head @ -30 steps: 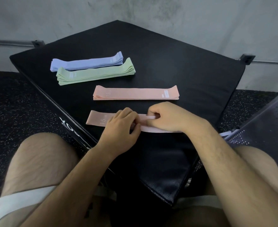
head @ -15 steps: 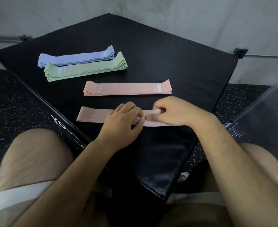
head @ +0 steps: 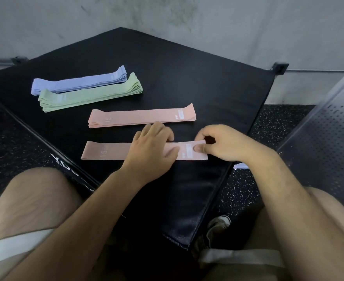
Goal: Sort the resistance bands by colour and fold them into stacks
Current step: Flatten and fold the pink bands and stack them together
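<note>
A dusty pink band (head: 104,151) lies flat near the front of the black padded box (head: 187,82). My left hand (head: 152,147) rests on its middle with fingers laid over it. My right hand (head: 221,145) pinches the band's right end, thumb on the white label. Behind it lies a peach stack (head: 142,118). Farther back left sit a green stack (head: 90,96) and a lilac stack (head: 77,82), side by side and touching.
The box's front corner points toward me between my bare knees. Black speckled rubber floor (head: 9,142) lies on both sides. A perforated grey panel (head: 329,126) stands at the right. A grey wall runs behind the box.
My right hand has slid right along the pink band to its end, and the band now lies flat and stretched out. My left hand stays on its middle.
</note>
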